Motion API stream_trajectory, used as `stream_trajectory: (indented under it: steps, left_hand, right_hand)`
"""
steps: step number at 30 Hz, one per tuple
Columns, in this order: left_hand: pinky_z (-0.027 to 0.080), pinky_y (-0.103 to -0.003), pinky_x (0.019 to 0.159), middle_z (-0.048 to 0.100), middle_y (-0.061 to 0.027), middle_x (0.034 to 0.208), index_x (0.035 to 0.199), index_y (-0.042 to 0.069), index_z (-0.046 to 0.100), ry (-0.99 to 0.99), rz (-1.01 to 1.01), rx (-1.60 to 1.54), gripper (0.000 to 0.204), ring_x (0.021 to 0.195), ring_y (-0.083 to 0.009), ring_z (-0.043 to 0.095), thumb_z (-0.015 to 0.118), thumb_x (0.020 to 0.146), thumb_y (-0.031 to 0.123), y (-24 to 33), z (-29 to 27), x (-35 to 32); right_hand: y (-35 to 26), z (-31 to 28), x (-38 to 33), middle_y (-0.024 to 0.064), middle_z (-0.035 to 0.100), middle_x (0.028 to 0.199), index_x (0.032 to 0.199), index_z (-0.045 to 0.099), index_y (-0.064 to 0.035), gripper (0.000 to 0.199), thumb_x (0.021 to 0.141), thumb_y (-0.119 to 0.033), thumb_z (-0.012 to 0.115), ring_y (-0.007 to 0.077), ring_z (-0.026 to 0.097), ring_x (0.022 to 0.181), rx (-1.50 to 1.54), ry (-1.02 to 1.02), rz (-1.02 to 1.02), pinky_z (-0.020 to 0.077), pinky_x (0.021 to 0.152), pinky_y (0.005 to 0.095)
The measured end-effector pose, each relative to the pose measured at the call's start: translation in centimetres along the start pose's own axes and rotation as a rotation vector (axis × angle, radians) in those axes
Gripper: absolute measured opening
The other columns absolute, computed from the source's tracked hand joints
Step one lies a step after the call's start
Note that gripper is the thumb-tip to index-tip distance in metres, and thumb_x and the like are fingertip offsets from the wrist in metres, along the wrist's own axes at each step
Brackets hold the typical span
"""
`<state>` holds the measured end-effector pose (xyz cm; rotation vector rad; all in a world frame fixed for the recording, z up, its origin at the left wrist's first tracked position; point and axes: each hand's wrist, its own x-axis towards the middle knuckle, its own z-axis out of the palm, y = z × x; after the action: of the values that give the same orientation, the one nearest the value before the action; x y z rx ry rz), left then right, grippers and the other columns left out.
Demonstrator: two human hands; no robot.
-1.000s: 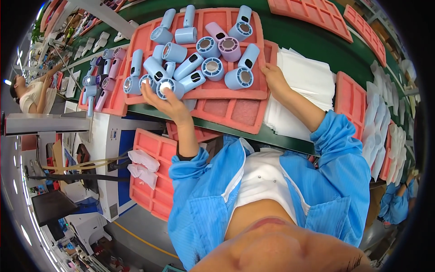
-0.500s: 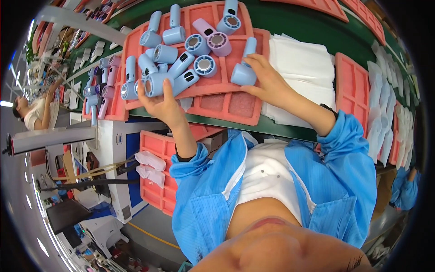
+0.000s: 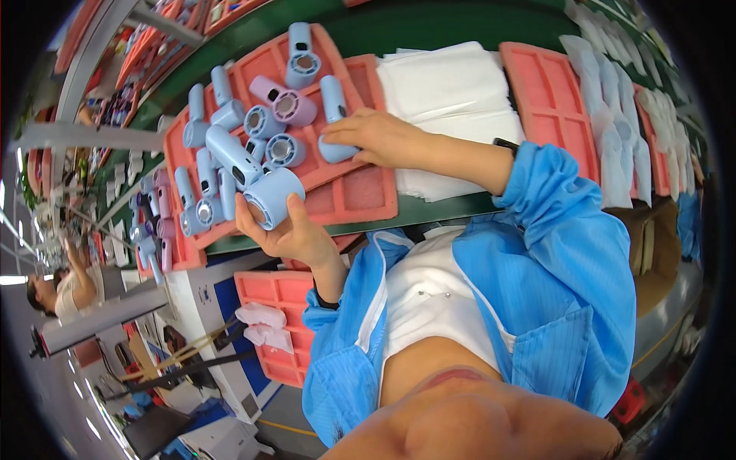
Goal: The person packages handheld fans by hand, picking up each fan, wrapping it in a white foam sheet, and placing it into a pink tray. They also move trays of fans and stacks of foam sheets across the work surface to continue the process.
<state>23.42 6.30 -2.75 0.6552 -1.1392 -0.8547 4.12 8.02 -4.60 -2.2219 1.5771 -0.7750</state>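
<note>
My left hand (image 3: 290, 239) grips the round head of a blue handheld fan (image 3: 277, 196) above the near edge of a pink foam tray (image 3: 259, 64). The fan's handle points away to the upper left. My right hand (image 3: 383, 139) lies over the head of another blue handheld fan (image 3: 333, 98) at the tray's right side, fingers curled on it; its handle points away from me. Several more blue fans, among them one by the far edge (image 3: 303, 65), lie on the tray with one purple fan (image 3: 293, 108).
A second pink tray (image 3: 349, 198) sits beneath the first. White sheets (image 3: 448, 84) are stacked to the right, then another pink tray (image 3: 546, 100) and translucent white sleeves (image 3: 606, 123). More fans lie at the left (image 3: 157, 211). Another person (image 3: 73, 287) is at far left.
My left hand has lifted its fan from among the others and brought it nearer me. My right hand now lies further over the right-hand fan's head. The view has shifted.
</note>
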Motion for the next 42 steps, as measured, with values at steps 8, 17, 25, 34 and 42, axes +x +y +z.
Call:
stream_trajectory:
  steps: [8, 17, 25, 34, 42]
  left_hand:
    - [0.044, -0.039, 0.093, 0.042, -0.0109, 0.119, 0.127, -0.001, 0.046, -0.232, 0.125, 0.163, 0.068, 0.112, -0.0241, 0.047, 0.07, 0.064, -0.009, 0.5, 7.1, -4.2]
    - [0.043, -0.039, 0.089, 0.047, -0.0192, 0.126, 0.132, 0.001, 0.045, -0.892, 0.429, 0.005, 0.071, 0.112, -0.0338, 0.049, 0.065, 0.065, -0.01, 2.0, 19.2, -7.3]
    - [0.045, -0.039, 0.084, 0.053, -0.018, 0.11, 0.115, 0.002, 0.057, -0.984, 0.297, 0.478, 0.04, 0.1, -0.0347, 0.053, 0.062, 0.075, 0.001, -6.0, 20.9, -6.4]
    - [0.046, -0.038, 0.082, 0.055, -0.0175, 0.105, 0.098, 0.003, 0.064, -1.111, 0.171, 0.652, 0.024, 0.094, -0.0341, 0.053, 0.068, 0.075, 0.007, -8.7, 19.4, -8.2]
    - [0.044, -0.04, 0.083, 0.054, -0.0191, 0.106, 0.098, 0.0, 0.064, -1.146, 0.124, 0.58, 0.027, 0.097, -0.0351, 0.053, 0.068, 0.072, 0.008, -8.8, 20.0, -8.0]
  right_hand:
    - [-2.9, -5.4, -5.9, 0.0168, 0.037, 0.14, 0.14, 0.034, -0.0059, 0.072, 0.074, 0.001, 0.063, 0.0292, 0.044, 0.122, 0.135, 0.283, 0.13, 0.0403, 0.099, 0.0376]
    - [-0.4, -11.5, -12.9, 0.0131, 0.052, 0.12, 0.135, 0.035, -0.0029, 0.076, 0.067, -0.008, 0.069, 0.0208, 0.053, 0.11, 0.644, 0.811, 0.276, 0.044, 0.091, 0.0304]
    - [16.3, -20.9, -7.6, 0.0039, 0.064, 0.079, 0.094, 0.063, -0.0052, 0.046, 0.066, -0.04, 0.074, 0.0108, 0.058, 0.07, 0.397, 0.708, 0.855, 0.0443, 0.055, 0.0245]
    - [32.3, -19.2, 4.2, 0.0059, 0.064, 0.085, 0.088, 0.065, -0.0041, 0.046, 0.061, -0.04, 0.076, 0.0161, 0.062, 0.076, 0.672, 0.81, 0.929, 0.0489, 0.056, 0.0281]
    - [38.2, -24.8, 6.3, 0.0035, 0.057, 0.073, 0.081, 0.059, -0.0043, 0.028, 0.062, -0.014, 0.076, 0.0137, 0.052, 0.052, 0.466, 0.745, 0.521, 0.0401, 0.044, 0.0292]
